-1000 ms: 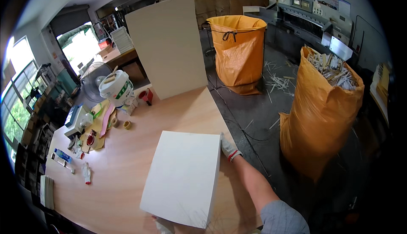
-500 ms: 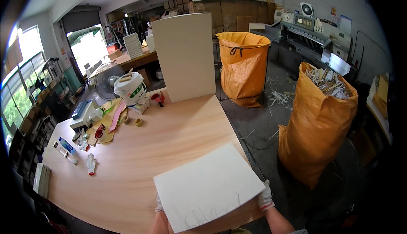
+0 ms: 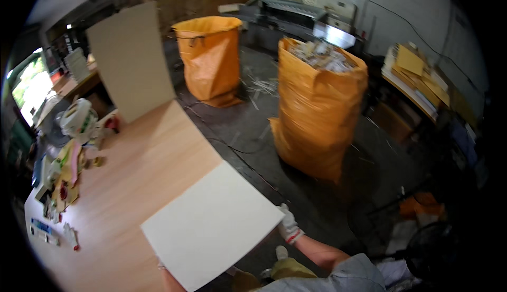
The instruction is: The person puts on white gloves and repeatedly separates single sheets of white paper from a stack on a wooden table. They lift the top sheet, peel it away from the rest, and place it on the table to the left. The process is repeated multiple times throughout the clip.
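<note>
A white rectangular board is held between my two hands, tilted over the near edge of the wooden table. My right hand, in a white work glove with a red cuff band, grips its right edge. At the lower left edge, my left hand is almost wholly hidden by the board; only a bit of glove and the forearm show. Both hands' fingers go behind the board. A spare white glove lies on the table at the left.
The wooden table bears a tall upright grey board, a white bucket, tape rolls and bottles. Two orange sacks stand beyond: one slimmer, one heaped with paper scraps. A cable crosses the dark floor.
My view has swung to the right, so the table and sacks sit further left. The board is still in both hands and has turned along with me. My feet now show below.
</note>
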The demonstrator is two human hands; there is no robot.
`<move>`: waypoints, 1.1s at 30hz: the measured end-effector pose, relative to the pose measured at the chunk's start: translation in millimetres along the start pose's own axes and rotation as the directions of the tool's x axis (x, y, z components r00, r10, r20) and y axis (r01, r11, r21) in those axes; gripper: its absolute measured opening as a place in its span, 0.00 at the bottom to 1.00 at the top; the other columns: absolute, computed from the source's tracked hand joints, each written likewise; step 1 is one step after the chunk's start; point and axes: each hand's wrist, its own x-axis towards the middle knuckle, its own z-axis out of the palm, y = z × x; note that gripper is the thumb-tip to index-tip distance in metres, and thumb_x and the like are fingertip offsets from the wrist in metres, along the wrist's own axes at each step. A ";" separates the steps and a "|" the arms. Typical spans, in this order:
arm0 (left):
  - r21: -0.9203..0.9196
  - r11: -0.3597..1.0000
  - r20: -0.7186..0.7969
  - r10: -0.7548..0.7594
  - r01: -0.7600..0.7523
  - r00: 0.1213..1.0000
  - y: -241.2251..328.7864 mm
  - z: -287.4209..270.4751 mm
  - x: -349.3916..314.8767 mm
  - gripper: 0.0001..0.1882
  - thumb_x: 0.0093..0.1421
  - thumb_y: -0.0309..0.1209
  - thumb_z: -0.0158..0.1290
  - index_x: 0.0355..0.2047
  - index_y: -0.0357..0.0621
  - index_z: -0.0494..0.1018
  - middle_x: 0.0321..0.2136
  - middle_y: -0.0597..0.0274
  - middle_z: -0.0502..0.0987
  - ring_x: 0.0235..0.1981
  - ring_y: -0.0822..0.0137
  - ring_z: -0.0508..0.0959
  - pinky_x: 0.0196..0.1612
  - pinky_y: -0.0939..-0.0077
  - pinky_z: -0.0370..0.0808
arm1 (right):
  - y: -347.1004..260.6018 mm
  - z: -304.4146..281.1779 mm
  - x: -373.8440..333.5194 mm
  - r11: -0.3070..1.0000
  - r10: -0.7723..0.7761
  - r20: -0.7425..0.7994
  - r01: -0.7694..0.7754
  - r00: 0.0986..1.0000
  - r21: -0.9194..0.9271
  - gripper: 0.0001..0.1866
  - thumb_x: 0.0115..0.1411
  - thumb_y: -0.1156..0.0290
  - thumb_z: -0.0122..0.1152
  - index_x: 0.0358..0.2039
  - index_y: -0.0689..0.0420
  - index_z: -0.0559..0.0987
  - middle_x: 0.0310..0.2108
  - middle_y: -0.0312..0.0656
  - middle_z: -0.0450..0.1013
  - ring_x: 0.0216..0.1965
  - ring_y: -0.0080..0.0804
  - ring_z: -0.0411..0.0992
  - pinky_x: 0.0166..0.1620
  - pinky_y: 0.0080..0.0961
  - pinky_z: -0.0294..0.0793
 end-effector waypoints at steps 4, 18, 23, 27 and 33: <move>0.375 0.920 -0.166 0.190 -0.116 0.968 -11.2 11.3 -23.9 0.27 0.74 0.47 0.38 0.64 0.43 0.67 0.59 0.56 0.74 0.60 0.57 0.73 0.58 0.61 0.71 | 41.7 -23.9 -10.5 0.985 -0.151 -0.090 0.142 0.984 -0.101 0.28 0.76 0.58 0.32 0.48 0.63 0.81 0.51 0.46 0.78 0.55 0.37 0.74 0.65 0.33 0.63; 0.915 -0.391 0.305 0.507 -0.100 0.806 -68.5 67.7 -35.5 0.27 0.74 0.46 0.38 0.64 0.43 0.68 0.59 0.56 0.74 0.61 0.56 0.72 0.59 0.59 0.70 | 30.0 -148.8 -154.4 0.940 -0.188 -0.295 0.084 0.937 -0.332 0.25 0.74 0.56 0.44 0.61 0.62 0.72 0.50 0.48 0.77 0.52 0.35 0.76 0.60 0.32 0.71; 0.826 -0.561 0.353 0.450 -0.048 0.820 -78.6 73.9 -41.4 0.27 0.74 0.46 0.39 0.63 0.43 0.69 0.59 0.56 0.74 0.61 0.55 0.72 0.59 0.59 0.69 | 76.5 -386.7 -362.0 0.985 0.083 -0.853 -0.174 0.515 -0.009 0.26 0.68 0.56 0.54 0.59 0.60 0.73 0.43 0.48 0.78 0.40 0.38 0.77 0.44 0.37 0.79; 0.739 -0.672 0.340 0.431 0.046 0.836 -82.3 61.1 -52.3 0.27 0.74 0.46 0.39 0.63 0.43 0.69 0.60 0.56 0.74 0.61 0.55 0.72 0.60 0.58 0.69 | 32.0 -488.6 -518.9 0.598 -0.257 -0.925 -0.705 0.281 -0.381 0.24 0.66 0.51 0.53 0.45 0.61 0.81 0.28 0.48 0.79 0.34 0.39 0.79 0.39 0.41 0.77; 0.571 -0.811 0.346 0.378 0.127 0.859 -81.6 61.9 -64.8 0.26 0.73 0.46 0.39 0.63 0.43 0.70 0.60 0.57 0.74 0.62 0.55 0.72 0.60 0.58 0.68 | -10.9 -553.9 -609.7 0.774 -0.547 -0.817 -0.482 -0.184 -0.410 0.25 0.64 0.60 0.60 0.59 0.54 0.73 0.31 0.46 0.78 0.38 0.37 0.77 0.38 0.38 0.76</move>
